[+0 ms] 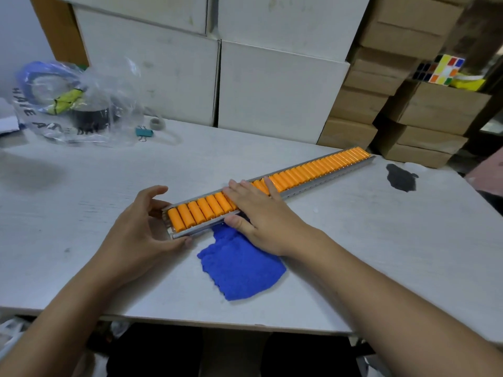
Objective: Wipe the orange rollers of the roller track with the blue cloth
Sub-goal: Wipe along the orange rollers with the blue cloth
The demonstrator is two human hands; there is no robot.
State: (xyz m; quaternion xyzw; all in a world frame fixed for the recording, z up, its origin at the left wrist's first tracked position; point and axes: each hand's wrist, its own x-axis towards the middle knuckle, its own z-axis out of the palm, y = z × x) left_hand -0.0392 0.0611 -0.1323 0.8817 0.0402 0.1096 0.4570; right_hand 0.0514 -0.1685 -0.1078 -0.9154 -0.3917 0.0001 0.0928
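Observation:
A long grey metal roller track (321, 184) with many orange rollers (313, 170) lies diagonally on the white table, from near centre to the far right. My left hand (141, 224) grips its near end, fingers behind and thumb at the front rail. My right hand (258, 213) lies palm-down across the rollers a little further along, thumb against the front rail. The blue cloth (241, 268) lies crumpled on the table just in front of the track, partly under my right wrist; neither hand holds it.
A clear plastic bag (73, 104) with tape rolls, a teal binder clip (144, 131) and a small grey ring (157, 123) sit at the back left. White boxes (272, 85) and brown cartons (381, 85) stand behind. A dark stain (401, 176) marks the table at the right.

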